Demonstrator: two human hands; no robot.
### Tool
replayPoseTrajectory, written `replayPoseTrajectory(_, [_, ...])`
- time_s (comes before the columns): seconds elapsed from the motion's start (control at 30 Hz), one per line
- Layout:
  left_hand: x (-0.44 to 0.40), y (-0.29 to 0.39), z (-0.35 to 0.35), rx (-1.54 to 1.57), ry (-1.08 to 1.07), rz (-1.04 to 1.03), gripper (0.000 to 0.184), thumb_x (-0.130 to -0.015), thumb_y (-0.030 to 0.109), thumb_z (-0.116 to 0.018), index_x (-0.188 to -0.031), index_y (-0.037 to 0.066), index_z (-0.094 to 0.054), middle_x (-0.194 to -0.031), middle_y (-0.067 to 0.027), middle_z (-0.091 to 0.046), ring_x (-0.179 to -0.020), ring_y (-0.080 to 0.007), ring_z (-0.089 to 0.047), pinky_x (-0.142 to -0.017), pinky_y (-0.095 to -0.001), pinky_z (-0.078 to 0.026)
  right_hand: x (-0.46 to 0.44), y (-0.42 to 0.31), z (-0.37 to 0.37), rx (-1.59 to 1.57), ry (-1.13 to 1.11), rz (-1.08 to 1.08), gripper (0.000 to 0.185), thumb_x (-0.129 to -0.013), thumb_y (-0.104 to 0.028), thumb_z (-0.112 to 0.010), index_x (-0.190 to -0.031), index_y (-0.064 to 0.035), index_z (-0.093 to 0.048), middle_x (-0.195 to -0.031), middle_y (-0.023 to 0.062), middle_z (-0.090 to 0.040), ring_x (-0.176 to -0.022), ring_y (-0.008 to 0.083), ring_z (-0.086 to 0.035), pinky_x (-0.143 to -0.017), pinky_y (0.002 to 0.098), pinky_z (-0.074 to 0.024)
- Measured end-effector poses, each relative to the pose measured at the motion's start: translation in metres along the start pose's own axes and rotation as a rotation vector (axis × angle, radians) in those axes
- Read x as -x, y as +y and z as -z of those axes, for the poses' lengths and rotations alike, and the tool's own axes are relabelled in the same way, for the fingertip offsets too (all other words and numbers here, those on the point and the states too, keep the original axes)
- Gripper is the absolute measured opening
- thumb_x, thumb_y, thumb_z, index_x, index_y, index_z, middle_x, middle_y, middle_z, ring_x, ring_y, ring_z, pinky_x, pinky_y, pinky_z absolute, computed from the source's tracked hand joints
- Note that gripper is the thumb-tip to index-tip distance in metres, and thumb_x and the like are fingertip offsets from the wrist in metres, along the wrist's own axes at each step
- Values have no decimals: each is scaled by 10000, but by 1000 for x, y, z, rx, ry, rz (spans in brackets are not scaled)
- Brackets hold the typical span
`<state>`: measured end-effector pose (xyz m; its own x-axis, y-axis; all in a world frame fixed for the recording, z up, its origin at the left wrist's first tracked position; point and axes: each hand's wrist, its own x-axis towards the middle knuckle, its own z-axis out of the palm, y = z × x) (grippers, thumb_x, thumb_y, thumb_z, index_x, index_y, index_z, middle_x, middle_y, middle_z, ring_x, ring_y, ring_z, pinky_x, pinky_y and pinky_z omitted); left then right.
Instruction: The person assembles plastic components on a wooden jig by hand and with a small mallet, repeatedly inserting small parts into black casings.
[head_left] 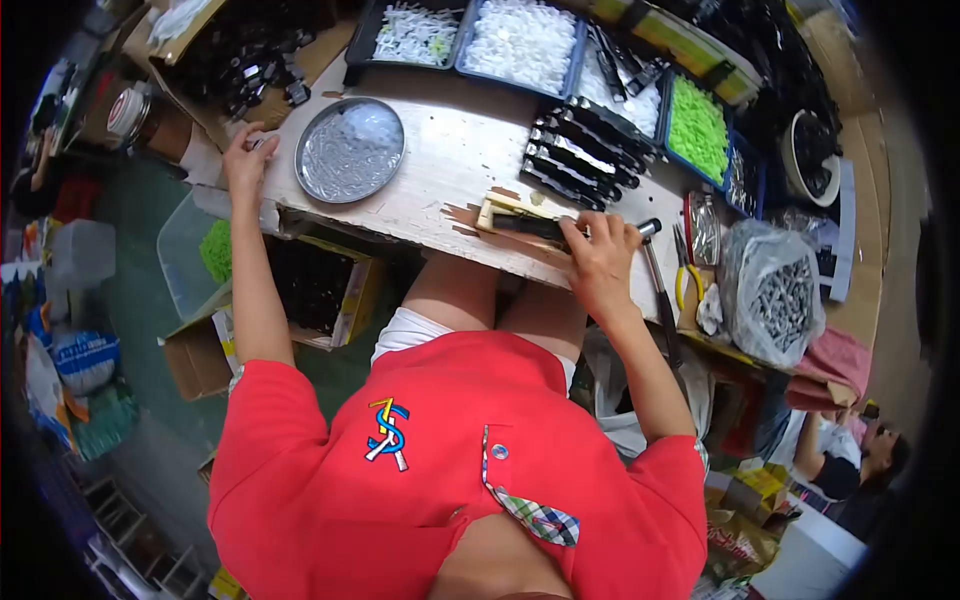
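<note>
My left hand [247, 165] is at the left end of the worktable, fingers curled round something small and greyish that I cannot make out. To its right is a round metal dish [350, 150] of thin silvery pieces. My right hand [603, 262] rests at the table's front edge, its fingers closed on the right end of a long black part [527, 226]. That part lies in a pale wooden jig [488, 214]. Just right of the hand is a hammer [651, 232], its dark handle pointing toward me. Several similar black parts [575, 160] lie stacked behind the jig.
Along the back stand blue trays of white pieces [520, 45] and green pieces [698, 128]. Yellow-handled pliers [688, 285] and a plastic bag of metal parts [775, 300] are at right. A cardboard box [325, 55] holds black pieces. Another person [850, 455] is at far right.
</note>
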<state>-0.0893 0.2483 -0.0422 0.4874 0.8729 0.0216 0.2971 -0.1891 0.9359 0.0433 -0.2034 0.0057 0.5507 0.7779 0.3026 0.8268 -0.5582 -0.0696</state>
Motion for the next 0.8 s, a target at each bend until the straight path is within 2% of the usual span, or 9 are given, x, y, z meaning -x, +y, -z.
replayPoseTrajectory(0.03, [9, 8, 0, -6, -12, -11, 240, -737, 61, -676, -957, 13, -592, -673, -2, -537, -500, -47, -443, -427, -188, -340, -1, -1, -1, -20, -16, -1, 375, -626, -14, -584, -992, -97, -579, -987, 60, -503, -928, 249, -454, -828, 427, -293])
replayPoseTrajectory(0.13, [29, 23, 1, 495, -187, 97, 174, -764, 82, -670, -923, 33, -619, -695, 8, -568, -482, -83, -482, -403, -191, -347, -15, -15, 4, -126, 64, 41, 323, -714, -76, -587, -1035, -83, -554, -1081, 72, -499, -1011, 231, -455, -890, 428, -281])
replayPoseTrajectory(0.23, [61, 46, -17, 690, -281, 143, 141, -799, 72, -622, -925, 8, -613, -753, -38, -586, -545, -120, -538, -439, -242, -417, -21, -28, -14, -85, 28, 226, 359, -720, -76, -542, -1078, -79, -527, -1131, 56, -506, -1055, 211, -460, -959, 424, -249])
replayPoseTrajectory(0.3, [82, 64, -29, 757, -379, 178, 155, -807, 76, -608, -938, -5, -610, -755, -48, -590, -581, -130, -551, -470, -260, -440, -23, -30, -24, -155, -33, 232, 400, -707, -72, -536, -1106, -73, -506, -1155, 51, -511, -1050, 204, -466, -962, 423, -249])
replayPoseTrajectory(0.4, [105, 80, -43, 748, -468, 233, 177, -805, 67, -596, -963, -10, -614, -754, -65, -597, -607, -131, -557, -518, -251, -450, -19, -29, -30, -161, 47, 135, 350, -760, -84, -523, -1109, -57, -499, -1157, 54, -517, -1057, 203, -465, -944, 422, -261])
replayPoseTrajectory(0.5, [120, 86, -56, 653, -551, 284, 174, -790, 59, -616, -950, -8, -623, -736, -61, -603, -599, -119, -551, -533, -232, -440, -24, -24, -30, -201, 6, 19, 305, -790, -112, -519, -1089, -54, -513, -1166, 73, -513, -1087, 215, -447, -937, 460, -255])
replayPoseTrajectory(0.63, [135, 95, -79, 680, -685, 302, 184, -782, 56, -626, -950, -19, -619, -764, -77, -613, -638, -139, -583, -546, -245, -463, -26, -18, -32, -170, -102, 65, 337, -818, -194, -522, -1123, -50, -505, -1212, 66, -481, -1106, 220, -431, -952, 487, -243])
replayPoseTrajectory(0.8, [151, 105, -101, 618, -768, 307, 198, -764, 60, -637, -939, -30, -619, -777, -90, -623, -630, -140, -594, -536, -251, -485, -23, -21, -31, -158, -48, 128, 429, -830, -290, -522, -1178, -43, -473, -1286, 65, -419, -1137, 208, -411, -957, 492, -241])
